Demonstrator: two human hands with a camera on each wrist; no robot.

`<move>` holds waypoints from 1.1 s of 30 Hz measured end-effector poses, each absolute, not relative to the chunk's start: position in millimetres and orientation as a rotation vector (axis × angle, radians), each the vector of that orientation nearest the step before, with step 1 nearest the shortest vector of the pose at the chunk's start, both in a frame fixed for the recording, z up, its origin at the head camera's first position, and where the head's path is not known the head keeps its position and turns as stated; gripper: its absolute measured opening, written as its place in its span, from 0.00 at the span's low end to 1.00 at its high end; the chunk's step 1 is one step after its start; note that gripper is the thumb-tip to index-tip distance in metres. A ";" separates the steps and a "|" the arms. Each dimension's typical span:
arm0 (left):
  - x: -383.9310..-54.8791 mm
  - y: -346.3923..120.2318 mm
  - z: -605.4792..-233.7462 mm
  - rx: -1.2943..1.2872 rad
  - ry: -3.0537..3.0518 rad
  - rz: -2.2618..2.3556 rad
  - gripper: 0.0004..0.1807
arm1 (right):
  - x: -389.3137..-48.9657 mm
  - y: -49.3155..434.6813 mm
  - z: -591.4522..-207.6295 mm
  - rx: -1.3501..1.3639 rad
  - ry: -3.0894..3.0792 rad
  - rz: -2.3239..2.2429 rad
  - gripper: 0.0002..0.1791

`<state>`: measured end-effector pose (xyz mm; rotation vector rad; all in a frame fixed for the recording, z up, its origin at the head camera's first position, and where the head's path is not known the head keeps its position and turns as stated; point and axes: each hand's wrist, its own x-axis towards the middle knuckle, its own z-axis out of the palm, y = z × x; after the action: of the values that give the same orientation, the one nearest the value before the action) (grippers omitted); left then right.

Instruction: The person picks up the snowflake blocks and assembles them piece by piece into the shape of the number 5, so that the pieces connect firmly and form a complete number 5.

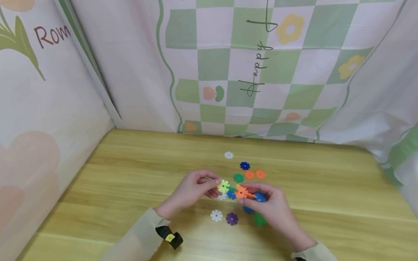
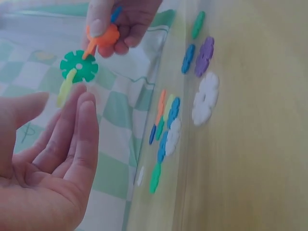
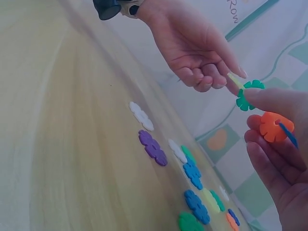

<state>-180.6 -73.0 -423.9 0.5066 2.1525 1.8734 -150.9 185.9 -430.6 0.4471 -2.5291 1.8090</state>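
In the head view my right hand pinches an orange slotted snowflake disc, part of a joined chain of notched plastic discs. A green disc links to the orange part, and a yellow disc sits edge-on at the chain's left end. On the other side of the orange, a blue disc sticks out by the right palm. My left hand is by the yellow disc, its fingers extended and thumb apart, with the disc just beyond the gap between them.
Loose discs lie flat on the wooden table below and beyond the hands: white, purple, green, dark blue and orange among them. A patterned curtain hangs along the table's far edge.
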 end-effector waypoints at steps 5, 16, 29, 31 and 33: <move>-182.7 -75.3 -423.8 0.476 2.148 1.899 0.18 | -152.2 190.4 -430.6 0.390 -2.538 1.775 0.23; -183.7 -64.9 -426.7 0.583 2.185 1.841 0.11 | -152.8 188.5 -430.0 0.498 -2.497 1.791 0.22; -182.7 -59.9 -422.0 0.586 2.241 1.782 0.11 | -153.8 183.5 -425.8 0.549 -2.577 1.770 0.14; -182.9 -59.9 -421.3 0.583 2.245 1.770 0.11 | -153.4 183.4 -425.7 0.528 -2.587 1.775 0.12; -183.3 -60.7 -420.8 0.573 2.255 1.758 0.12 | -152.9 183.9 -425.9 0.516 -2.594 1.780 0.13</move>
<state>-183.3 -60.7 -420.8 0.5734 2.2553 1.7576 -152.9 183.9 -425.9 0.5158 -2.5937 1.7804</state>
